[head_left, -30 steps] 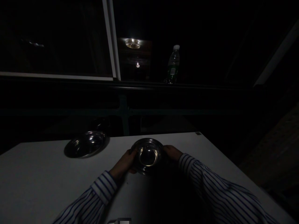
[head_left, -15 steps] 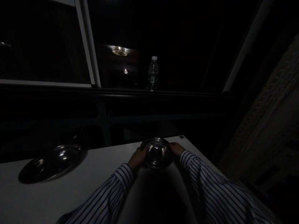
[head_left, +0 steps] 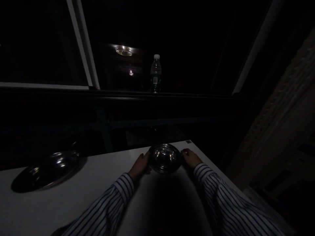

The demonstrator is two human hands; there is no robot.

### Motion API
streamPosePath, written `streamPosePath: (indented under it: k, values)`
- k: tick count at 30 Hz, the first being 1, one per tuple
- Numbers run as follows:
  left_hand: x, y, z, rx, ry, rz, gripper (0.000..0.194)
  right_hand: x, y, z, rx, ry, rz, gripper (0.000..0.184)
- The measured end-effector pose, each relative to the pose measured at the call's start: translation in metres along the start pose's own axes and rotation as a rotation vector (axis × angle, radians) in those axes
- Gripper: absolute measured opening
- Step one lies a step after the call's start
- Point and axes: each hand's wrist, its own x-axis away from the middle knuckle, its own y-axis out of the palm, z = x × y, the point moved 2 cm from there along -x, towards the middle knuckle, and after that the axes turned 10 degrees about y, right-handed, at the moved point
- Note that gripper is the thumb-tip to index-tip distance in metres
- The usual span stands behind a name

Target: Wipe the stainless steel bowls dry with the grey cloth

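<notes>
A small shiny metal bowl (head_left: 164, 167) is near the far right end of the white table, with its hollow side facing up. My left hand (head_left: 139, 165) is at the bowl's left rim, its thumb lifted off and its fingers apart. On the opposite side, my right hand (head_left: 191, 158) has loosely bent fingers close beside the right rim. Darkness hides whether any fingertips still touch the metal. Both arms wear blue-and-white striped sleeves.
A larger oval metal dish (head_left: 46, 172) lies on the left of the white table (head_left: 98, 183). Behind it, a clear bottle with a green label (head_left: 156, 75) stands on a dark window ledge. A patterned curtain (head_left: 275, 108) hangs at right.
Both hands have loosened from the bowl's rim and drawn slightly outward, the left thumb coming off it. The view has shifted a little, moving the bottle and oval dish leftward in the picture.
</notes>
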Motion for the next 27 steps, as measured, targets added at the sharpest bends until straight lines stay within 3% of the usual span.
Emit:
streamPosePath:
  k: [4,9,13,18,27]
  values:
    - [0.031,-0.02,0.001,-0.124,-0.004,-0.063,0.05,0.053,0.001,0.014,0.088,-0.134,-0.078,0.026]
    - [0.075,-0.038,0.006,-0.284,0.064,-0.154,0.04,0.104,0.036,0.024,0.175,-0.196,-0.202,0.038]
    - [0.101,-0.055,0.009,-0.357,0.102,-0.083,0.043,0.109,0.058,0.024,0.171,-0.18,-0.194,0.041]
    - [0.129,-0.078,0.003,-0.368,0.117,0.005,0.043,0.11,0.08,0.014,0.054,-0.168,-0.193,0.026]
    - [0.171,-0.12,-0.014,-0.296,0.139,0.186,0.028,0.116,0.107,-0.015,-0.059,-0.214,-0.138,0.015]
